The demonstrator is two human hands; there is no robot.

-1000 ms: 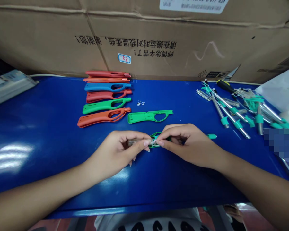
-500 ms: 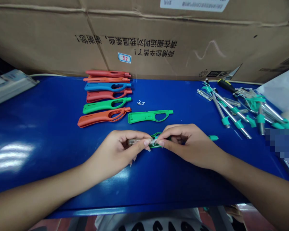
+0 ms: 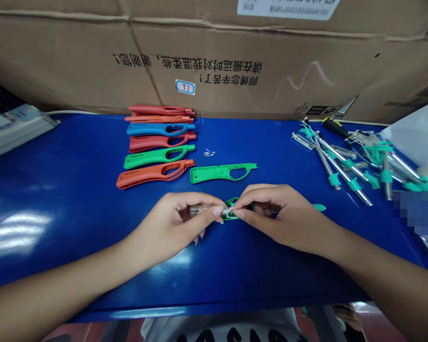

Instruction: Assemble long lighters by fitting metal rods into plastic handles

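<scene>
Between the fingers of my left hand (image 3: 185,216) is a clear lighter fuel tank (image 3: 199,209), its end pointing right. My right hand (image 3: 276,213) is closed in a pinch at that end, by a thin white tube or wire (image 3: 230,213); what exactly the fingertips grip is too small to make out. Beneath both hands lies a green lighter casing half (image 3: 231,201), mostly covered. A teal tip (image 3: 319,207) pokes out beyond my right hand. Just above, another green casing half (image 3: 207,174) rests with its hollow side up.
Several coloured lighter casings (image 3: 153,174) lie in a column at left. Small pale pins (image 3: 209,153) sit beside them. At right is a pile of metal lighter rods (image 3: 345,171) with teal parts, plus a black-yellow screwdriver (image 3: 333,126). A cardboard box (image 3: 214,42) stands along the back.
My hands stay almost in place, with only slight finger movement at the tank's end. The view has shifted a little.
</scene>
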